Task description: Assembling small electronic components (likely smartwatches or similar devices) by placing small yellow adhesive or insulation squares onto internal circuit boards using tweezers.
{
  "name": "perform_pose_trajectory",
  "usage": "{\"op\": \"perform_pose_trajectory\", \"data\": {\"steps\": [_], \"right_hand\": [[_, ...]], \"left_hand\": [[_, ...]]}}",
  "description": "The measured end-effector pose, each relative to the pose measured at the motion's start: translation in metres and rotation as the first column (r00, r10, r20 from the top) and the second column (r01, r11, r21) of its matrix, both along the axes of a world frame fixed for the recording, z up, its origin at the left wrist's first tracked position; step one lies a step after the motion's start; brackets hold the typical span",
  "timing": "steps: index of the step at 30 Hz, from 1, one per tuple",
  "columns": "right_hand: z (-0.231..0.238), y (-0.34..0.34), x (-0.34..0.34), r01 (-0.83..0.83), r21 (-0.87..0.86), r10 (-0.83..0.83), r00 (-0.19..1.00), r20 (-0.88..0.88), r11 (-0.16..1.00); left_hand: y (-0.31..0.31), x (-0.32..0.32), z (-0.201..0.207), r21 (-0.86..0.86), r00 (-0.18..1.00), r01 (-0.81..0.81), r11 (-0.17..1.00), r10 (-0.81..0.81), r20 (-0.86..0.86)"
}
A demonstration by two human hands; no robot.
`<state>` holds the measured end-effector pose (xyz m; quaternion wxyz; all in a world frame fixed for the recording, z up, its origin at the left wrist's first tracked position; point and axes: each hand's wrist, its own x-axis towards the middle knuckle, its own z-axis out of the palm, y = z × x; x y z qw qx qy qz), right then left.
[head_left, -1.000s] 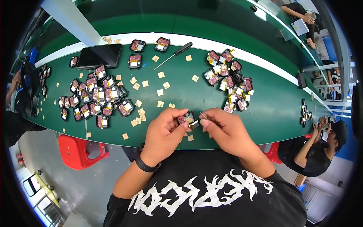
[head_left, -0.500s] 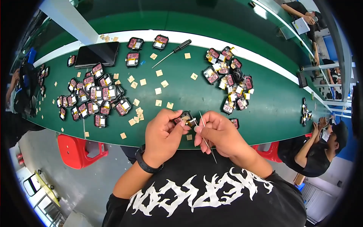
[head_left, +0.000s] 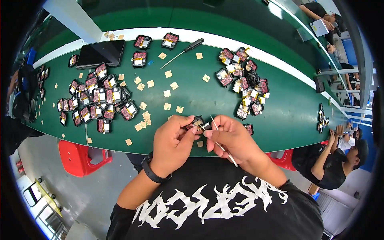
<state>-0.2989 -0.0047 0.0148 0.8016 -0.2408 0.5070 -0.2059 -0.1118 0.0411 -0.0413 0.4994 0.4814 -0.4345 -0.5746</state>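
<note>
My left hand [head_left: 173, 141] pinches a small black module with a red board [head_left: 195, 122] just above the near edge of the green table [head_left: 292, 112]. My right hand [head_left: 232, 138] sits close beside it, holding thin metal tweezers [head_left: 222, 146] whose upper tips stand by the module and whose tail points back toward my chest. The fingertips of both hands meet at the module. A black band is on my left wrist.
A pile of like modules [head_left: 98, 100] lies at left, another pile [head_left: 244, 80] at right. Small tan squares [head_left: 167, 94] are scattered between. A screwdriver [head_left: 185, 51] and a black tablet [head_left: 101, 53] lie at the back. A red stool [head_left: 80, 156] stands under the table. Another person [head_left: 340, 160] sits at right.
The tweezers came up in my right hand, now angled along my palm. Both hands stay together at the module, shifted slightly toward the table edge.
</note>
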Motion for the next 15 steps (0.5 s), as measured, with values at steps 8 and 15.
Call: {"op": "perform_pose_trajectory", "data": {"steps": [8, 15], "right_hand": [[-0.004, 0.014, 0.007, -0.083, -0.276, 0.016, 0.972, -0.234, 0.958], [-0.021, 0.021, -0.007, -0.295, -0.668, -0.034, 0.901, -0.433, 0.683]], "left_hand": [[0.0, 0.003, 0.005, 0.065, 0.994, -0.021, 0.998, 0.028, -0.102], [-0.002, 0.003, 0.005, 0.124, 0.979, -0.021, 0.992, 0.045, -0.197]]}}
